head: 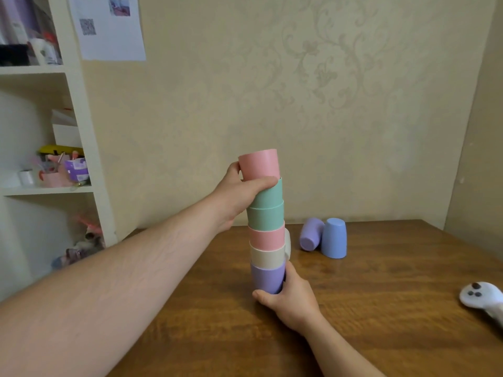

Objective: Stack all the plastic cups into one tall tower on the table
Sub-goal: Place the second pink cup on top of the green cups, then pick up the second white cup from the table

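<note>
A tower of nested upside-down plastic cups stands on the wooden table: purple at the bottom, then cream, pink, two green, and a pink cup on top. My left hand grips the tower near the top, around the pink and upper green cups. My right hand holds the purple bottom cup at its base. Behind the tower a cream cup edge peeks out. To the right, a purple cup lies on its side against an upside-down blue cup.
A white shelf unit with clutter stands at the left. The wallpapered wall runs right behind the table. A white controller lies at the table's right edge. Papers hang on the wall at the upper left.
</note>
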The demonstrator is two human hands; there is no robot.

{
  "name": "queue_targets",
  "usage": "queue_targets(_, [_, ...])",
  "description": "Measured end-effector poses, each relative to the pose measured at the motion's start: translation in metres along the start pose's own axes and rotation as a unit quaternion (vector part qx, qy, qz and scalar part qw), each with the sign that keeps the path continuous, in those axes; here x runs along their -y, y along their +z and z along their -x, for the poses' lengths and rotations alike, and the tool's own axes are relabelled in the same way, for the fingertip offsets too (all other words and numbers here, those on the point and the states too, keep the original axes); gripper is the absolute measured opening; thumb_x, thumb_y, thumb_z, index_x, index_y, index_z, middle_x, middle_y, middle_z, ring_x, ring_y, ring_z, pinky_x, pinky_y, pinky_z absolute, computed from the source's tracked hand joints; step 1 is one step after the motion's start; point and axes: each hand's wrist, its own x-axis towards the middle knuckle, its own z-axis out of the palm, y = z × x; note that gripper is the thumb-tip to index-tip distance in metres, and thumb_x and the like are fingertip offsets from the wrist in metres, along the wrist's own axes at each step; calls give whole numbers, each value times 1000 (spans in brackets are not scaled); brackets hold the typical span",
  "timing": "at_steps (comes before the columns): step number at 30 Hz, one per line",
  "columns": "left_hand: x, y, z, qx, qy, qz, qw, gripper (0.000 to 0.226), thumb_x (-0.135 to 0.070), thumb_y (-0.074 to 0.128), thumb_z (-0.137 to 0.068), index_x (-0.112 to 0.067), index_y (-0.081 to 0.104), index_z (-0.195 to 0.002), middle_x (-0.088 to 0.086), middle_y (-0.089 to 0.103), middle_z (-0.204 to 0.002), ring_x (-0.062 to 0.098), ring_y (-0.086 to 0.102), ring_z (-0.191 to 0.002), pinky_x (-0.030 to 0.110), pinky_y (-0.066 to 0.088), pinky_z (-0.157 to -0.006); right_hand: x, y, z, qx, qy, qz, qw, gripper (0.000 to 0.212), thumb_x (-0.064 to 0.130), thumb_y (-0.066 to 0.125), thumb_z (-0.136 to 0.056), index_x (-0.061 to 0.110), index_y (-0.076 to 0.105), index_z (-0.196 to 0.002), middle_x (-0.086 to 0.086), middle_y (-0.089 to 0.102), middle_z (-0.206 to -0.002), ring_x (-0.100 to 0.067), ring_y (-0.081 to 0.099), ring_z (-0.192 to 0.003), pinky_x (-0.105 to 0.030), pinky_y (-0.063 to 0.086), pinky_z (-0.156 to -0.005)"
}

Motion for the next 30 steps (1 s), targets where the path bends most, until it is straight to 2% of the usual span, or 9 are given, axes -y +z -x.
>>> queue_targets(3, [4, -4, 0, 19, -5, -15, 1000, 76, -38, 84, -91, -34, 42, -153, -4, 68, -123, 18, 67, -117, 49, 51, -103, 0, 1, -1, -3, 3, 6, 1000, 91, 62, 89, -66, 43, 46, -144, 19, 68, -126, -8, 66, -110, -32, 57, -96])
queue_targets(7, [-4, -5, 0, 37, 5, -28, 999, 69, -33, 83, -92, -37, 41, -148, -13, 63, -123, 7, 62, -105, 35, 45, -79, 0, 2, 0, -4, 2, 15, 1000, 90, 63, 88, -68, 43, 45, -144, 18, 69, -126, -9, 67, -109, -33, 57, -95])
queue_targets(10, [-4, 0, 3, 52, -28, -26, 998, 83, -45, 85, -78, -42, 38, -146, -12, 61, -137, 23, 59, -125, 53, 42, -102, 0, 3, 1, -11, -1, 18, 1000, 90, 66, 86, -66, 44, 46, -143, 19, 70, -122, -9, 68, -107, -35, 58, -94])
queue_targets(12, [-5, 2, 4, 58, -33, -23, 998, 80, -45, 83, -78, -43, 38, -144, -9, 60, -142, 27, 57, -129, 59, 39, -108, 0, 3, 1, -8, -2, 18, 1000, 89, 66, 85, -66, 45, 45, -142, 19, 70, -121, -9, 68, -107, -35, 59, -94])
queue_targets(17, [5, 2, 1, 49, 56, -46, 996, 61, -33, 79, -97, -32, 42, -145, -15, 66, -121, -6, 62, -98, 20, 48, -73, 0, 3, 1, -6, -4, 14, 1000, 89, 65, 85, -67, 45, 44, -143, 18, 68, -123, -8, 67, -109, -37, 59, -95])
queue_targets(20, [33, -6, 1, 90, 79, -89, 989, 86, -32, 86, -91, -28, 34, -160, -18, 68, -127, -10, 69, -105, 14, 58, -81, 0, 2, 1, -3, -4, 13, 1000, 87, 66, 85, -68, 44, 46, -142, 20, 68, -123, -7, 66, -108, -37, 59, -95])
queue_targets(23, [91, -13, 16, 111, 16, -129, 985, 134, -48, 97, -69, -35, 11, -171, -9, 60, -152, 5, 65, -131, 38, 56, -110, -1, 1, 1, -1, -13, 17, 1000, 86, 66, 86, -69, 43, 46, -141, 19, 68, -123, -6, 66, -107, -36, 59, -94])
queue_targets(26, [156, -11, 38, 122, -27, -146, 981, 105, -44, 98, -66, -42, 40, -153, -15, 63, -148, 1, 62, -129, 37, 56, -109, 2, 2, 1, 11, -28, 33, 999, 88, 70, 83, -70, 41, 45, -144, 17, 70, -126, -6, 68, -107, -36, 60, -92])
queue_targets(30, [177, 7, 53, 87, -61, -74, 992, 88, -33, 100, -73, -43, 48, -142, -20, 66, -132, -2, 63, -118, 20, 56, -89, 6, 7, 3, 23, -37, 113, 993, 87, 75, 82, -65, 40, 47, -137, 15, 73, -120, -11, 70, -106, -38, 60, -85])
